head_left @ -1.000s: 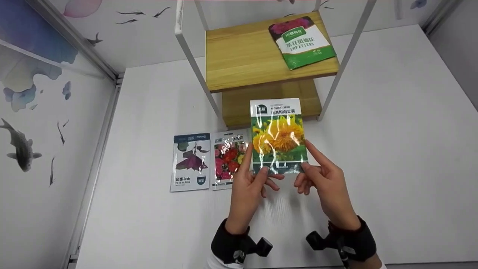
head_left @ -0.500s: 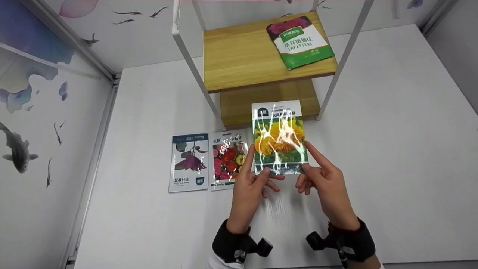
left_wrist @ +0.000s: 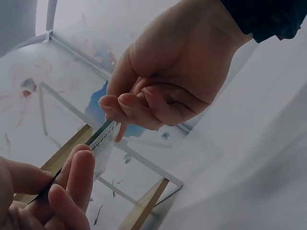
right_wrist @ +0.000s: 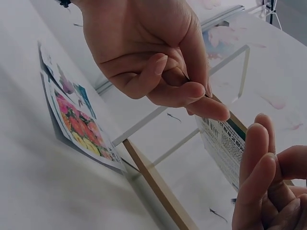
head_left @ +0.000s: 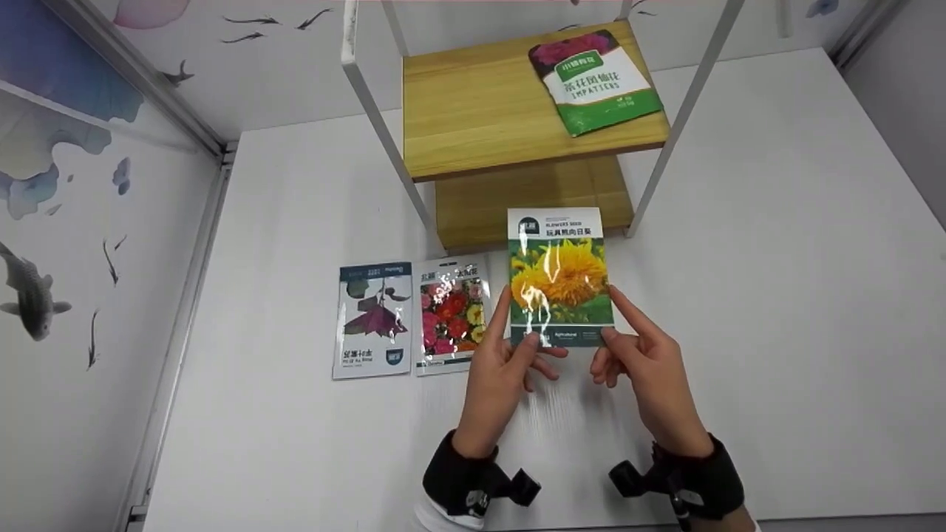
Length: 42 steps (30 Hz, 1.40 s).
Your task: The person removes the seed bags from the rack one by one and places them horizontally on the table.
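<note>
My left hand [head_left: 494, 380] and right hand [head_left: 654, 373] hold up a sunflower seed packet [head_left: 560, 277] by its lower part, one at each side. Thumbs press the front at the lower corners; index fingers lie along the side edges. The packet's front carries yellow blooms and "FLOWERS SEED" lettering. In the left wrist view the packet [left_wrist: 103, 141] shows nearly edge-on between the left hand [left_wrist: 62, 196] and right hand [left_wrist: 170, 72]. Its printed back [right_wrist: 218, 139] with a barcode shows in the right wrist view, between both hands.
A two-tier wooden shelf [head_left: 473, 111] with white metal posts stands behind, an impatiens packet [head_left: 599, 85] on its upper board. Left of my hands, a purple-leaf packet [head_left: 373, 321] and a red-flower packet [head_left: 447, 318] lie side by side on the white table [head_left: 798, 295].
Both hands and the sunflower packet shift slightly right and toward me. Glare on the packet's front lessens, so its print reads more clearly. The grip stays the same.
</note>
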### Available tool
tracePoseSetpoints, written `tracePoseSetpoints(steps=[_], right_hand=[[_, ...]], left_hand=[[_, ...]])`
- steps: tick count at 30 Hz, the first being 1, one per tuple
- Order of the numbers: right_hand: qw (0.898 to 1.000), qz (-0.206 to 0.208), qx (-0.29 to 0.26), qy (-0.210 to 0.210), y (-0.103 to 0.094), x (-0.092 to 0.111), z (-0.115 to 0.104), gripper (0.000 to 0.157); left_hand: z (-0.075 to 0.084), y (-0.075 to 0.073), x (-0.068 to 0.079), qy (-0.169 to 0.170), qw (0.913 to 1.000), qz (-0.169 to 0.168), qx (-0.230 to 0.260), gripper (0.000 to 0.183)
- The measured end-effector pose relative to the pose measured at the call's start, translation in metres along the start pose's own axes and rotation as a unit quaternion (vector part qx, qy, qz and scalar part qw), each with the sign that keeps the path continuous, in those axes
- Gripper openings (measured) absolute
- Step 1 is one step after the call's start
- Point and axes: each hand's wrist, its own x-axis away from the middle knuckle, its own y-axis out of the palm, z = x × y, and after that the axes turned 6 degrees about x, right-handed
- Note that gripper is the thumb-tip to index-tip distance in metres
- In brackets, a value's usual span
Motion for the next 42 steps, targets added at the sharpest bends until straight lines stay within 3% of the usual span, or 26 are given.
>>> tracePoseSetpoints(steps=[13, 24, 42], right_hand=[[0.999, 0.010, 0.000, 0.032, -0.003, 0.003, 0.019, 0.050], [0.998, 0.017, -0.004, 0.057, -0.003, 0.002, 0.034, 0.050], [0.997, 0.011, 0.020, 0.078, -0.002, 0.005, 0.021, 0.049]], left_hand=[[-0.023, -0.004, -0.002, -0.035, 0.9993, -0.002, -0.016, 0.064], [-0.029, -0.007, -0.002, -0.043, 0.9973, 0.009, -0.060, 0.065], [-0.039, -0.010, -0.001, -0.043, 0.9973, -0.007, -0.059, 0.067]])
